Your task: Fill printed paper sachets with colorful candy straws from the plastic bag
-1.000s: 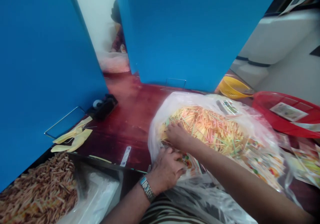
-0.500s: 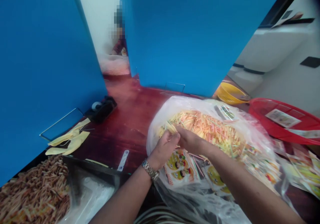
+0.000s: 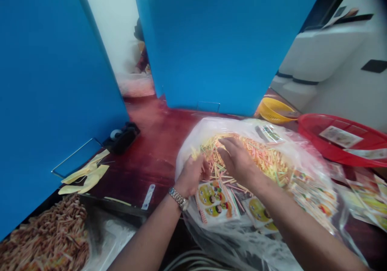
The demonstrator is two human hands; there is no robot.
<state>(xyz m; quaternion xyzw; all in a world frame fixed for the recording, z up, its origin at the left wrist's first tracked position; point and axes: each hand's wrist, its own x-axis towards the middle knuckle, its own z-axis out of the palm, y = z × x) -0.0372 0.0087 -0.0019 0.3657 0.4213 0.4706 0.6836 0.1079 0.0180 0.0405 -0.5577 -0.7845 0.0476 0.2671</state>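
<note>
A white plastic bag (image 3: 190, 138) lies spread on the dark red table, full of thin pink, yellow and green sticks (image 3: 269, 162). At the bag's left side, my left hand (image 3: 195, 174), with a metal watch at the wrist, is closed around a few pale yellow sticks whose ends poke out past its fingers. My right hand (image 3: 237, 158) hovers over the stick pile with its fingers apart, holding nothing visible. Printed cartoon packets (image 3: 216, 202) lie in the bag just below both hands.
Red basket (image 3: 317, 121) and yellow basket (image 3: 276, 109) stand at the right. Blue panels (image 3: 211, 41) rise behind the table. A tape dispenser (image 3: 123, 138) and yellow strips (image 3: 87, 174) are at the left, above brown sticks (image 3: 51, 234). Another person shows partly through a gap.
My hands were together over the sticks and are now apart. The right hand has moved right and up and opened; the left has shifted slightly left and down, still with sticks.
</note>
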